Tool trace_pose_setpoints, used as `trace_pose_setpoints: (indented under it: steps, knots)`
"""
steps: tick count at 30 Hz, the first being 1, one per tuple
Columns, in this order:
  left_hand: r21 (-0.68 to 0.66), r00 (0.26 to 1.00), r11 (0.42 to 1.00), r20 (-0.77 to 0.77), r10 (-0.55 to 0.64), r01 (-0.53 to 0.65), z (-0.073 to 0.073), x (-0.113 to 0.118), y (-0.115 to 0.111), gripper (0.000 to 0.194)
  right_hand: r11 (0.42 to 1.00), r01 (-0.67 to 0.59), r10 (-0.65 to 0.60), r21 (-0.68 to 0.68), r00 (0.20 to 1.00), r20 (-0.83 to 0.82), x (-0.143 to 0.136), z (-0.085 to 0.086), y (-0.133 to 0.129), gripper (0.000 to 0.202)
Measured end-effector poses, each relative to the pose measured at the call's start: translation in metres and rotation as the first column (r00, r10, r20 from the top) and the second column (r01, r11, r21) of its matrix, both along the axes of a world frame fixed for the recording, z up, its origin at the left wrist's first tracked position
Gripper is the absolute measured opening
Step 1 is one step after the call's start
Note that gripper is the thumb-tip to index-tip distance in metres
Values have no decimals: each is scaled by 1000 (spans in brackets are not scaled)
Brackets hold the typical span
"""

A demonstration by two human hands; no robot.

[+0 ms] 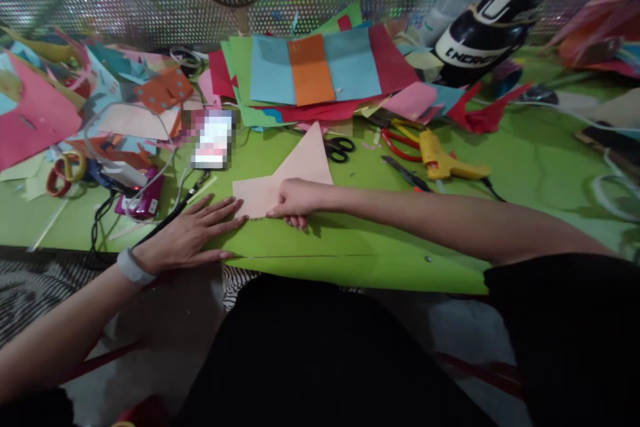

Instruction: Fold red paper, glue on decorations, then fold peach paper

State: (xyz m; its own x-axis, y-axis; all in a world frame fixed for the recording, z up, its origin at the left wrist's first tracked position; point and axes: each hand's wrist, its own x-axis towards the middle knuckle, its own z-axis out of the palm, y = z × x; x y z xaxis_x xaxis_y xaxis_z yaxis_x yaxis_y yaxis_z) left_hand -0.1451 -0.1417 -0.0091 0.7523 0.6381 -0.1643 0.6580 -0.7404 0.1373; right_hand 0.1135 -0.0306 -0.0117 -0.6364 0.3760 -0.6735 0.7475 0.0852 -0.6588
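A folded sheet of pale pink paper (305,160) lies on the green tabletop (320,240), one pointed corner aimed away from me. Flat and with its fingers spread, my left hand (193,233) rests on the table, fingertips touching the paper's left end. My right hand (297,199) is closed at the paper's near edge, thumb and curled index finger pinching or pressing along it. Black-handled scissors (341,149) lie just behind the paper, their blades partly hidden.
Left of the paper are a phone (213,140), a purple power strip (143,197) with cables and orange-and-yellow scissors (67,172). To the right lie a utility knife (407,175), red-handled pliers (403,145) and a yellow glue gun (445,159). Coloured paper (310,70) and a black bottle (485,33) stand behind.
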Motion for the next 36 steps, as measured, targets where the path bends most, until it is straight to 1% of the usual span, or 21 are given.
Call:
trace_pose_setpoints:
  steps: [5, 10, 12, 14, 16, 18, 20, 22, 24, 25, 26, 27, 28, 29, 30, 31, 32, 34, 35, 36]
  knots:
    - [3, 1000, 1000, -2, -4, 4, -2, -3, 3, 74, 997, 80, -79, -19, 996, 29, 43, -3, 8, 40]
    - [27, 1000, 999, -18, -22, 22, -1, -5, 5, 75, 971, 237, -233, -34, 968, 94, 101, -5, 15, 42]
    - [34, 1000, 999, -10, -27, 28, -1, -5, 6, 75, 960, 278, -273, -23, 953, 129, 123, -3, 18, 43]
    - [37, 1000, 999, -1, -29, 29, -1, -5, 7, 75, 950, 312, -308, -4, 939, 155, 137, 1, 21, 43]
    - [30, 1000, 999, 1, -29, 29, -1, -6, 9, 75, 938, 347, -347, 26, 927, 143, 143, 6, 23, 41]
    - [12, 1000, 999, -1, -30, 30, 1, -8, 11, 76, 927, 372, -375, 52, 924, 78, 140, 8, 23, 38]
    - [-15, 999, 999, -2, -33, 33, 5, -9, 13, 74, 932, 360, -361, 42, 933, 2, 130, 7, 21, 37]
    - [-42, 1000, 999, 19, -15, 16, 11, -5, 13, 68, 946, 323, -323, 23, 946, -30, 118, 3, 17, 38]
    - [-45, 994, 996, 77, 83, -80, 19, 6, 13, 56, 958, 288, -287, 17, 957, -27, 110, -1, 14, 40]
    - [-52, 979, 985, 109, 171, -166, 23, 16, 14, 48, 961, 277, -277, 20, 961, -21, 108, -3, 13, 41]
    - [-42, 943, 957, 163, 290, -287, 27, 28, 16, 42, 963, 270, -270, 22, 963, -16, 107, -5, 13, 42]
    - [-72, 892, 913, 197, 407, -401, 30, 43, 19, 39, 964, 265, -264, 20, 964, -15, 107, -6, 13, 42]
    - [-166, 850, 872, 200, 487, -461, 32, 59, 23, 39, 965, 262, -262, 16, 965, -16, 107, -6, 13, 43]
    - [-299, 820, 828, 190, 540, -475, 33, 75, 29, 40, 965, 261, -260, 14, 965, -18, 108, -7, 13, 44]
    - [-445, 797, 767, 171, 579, -462, 33, 91, 36, 40, 965, 261, -261, 15, 965, -24, 108, -8, 14, 46]
    - [-573, 770, 692, 156, 619, -440, 32, 105, 43, 40, 965, 261, -261, 17, 965, -31, 109, -8, 14, 48]
    - [-667, 743, 615, 136, 655, -420, 30, 118, 50, 41, 965, 261, -260, 21, 965, -35, 109, -9, 14, 50]
    - [-799, 704, 452, 51, 708, -396, 23, 137, 65, 44, 966, 256, -255, 36, 966, -38, 109, -10, 15, 53]
    - [-843, 697, 379, 7, 717, -382, 19, 143, 71, 47, 967, 252, -251, 41, 967, -35, 108, -10, 15, 54]
    - [-868, 692, 323, -33, 721, -378, 15, 148, 76, 50, 968, 247, -246, 42, 969, -31, 108, -10, 15, 54]
